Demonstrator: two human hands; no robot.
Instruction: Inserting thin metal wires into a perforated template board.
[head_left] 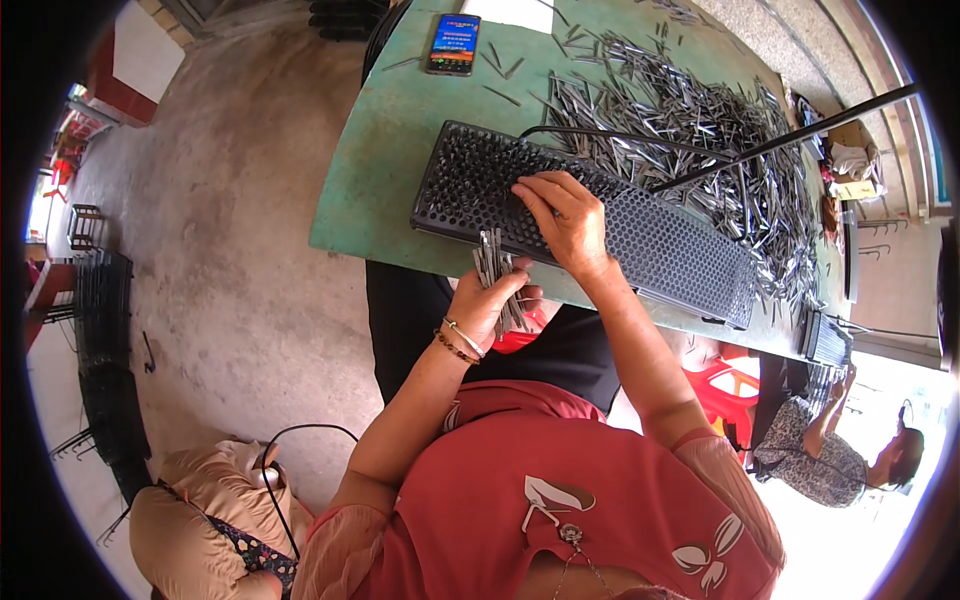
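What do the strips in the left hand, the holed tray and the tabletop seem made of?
Strips: probably metal, shiny grey with bright glints. Tray: likely black plastic, fairly dull, with uniform, moulded-looking holes. Tabletop: patchy green finish, perhaps paint; the material underneath doesn't show.

Left hand (478,306): rods (489,258). Right hand (573,217): over tray (685,245).

- A red top (490,490), its front plain around pale, dark-edged leaf shapes (712,560).
- Short, sheer, pinkish sleeves (345,552) at both sides of the top.
- A thin chain with a round, ornate pendant (571,534), lying at the top's neckline.
- Black trousers (590,352) beyond the top's hem.
- Out past the top's left sleeve, on the left wrist (476,318), a slim, pale bangle (463,337) beside a brown beaded bracelet (455,348).
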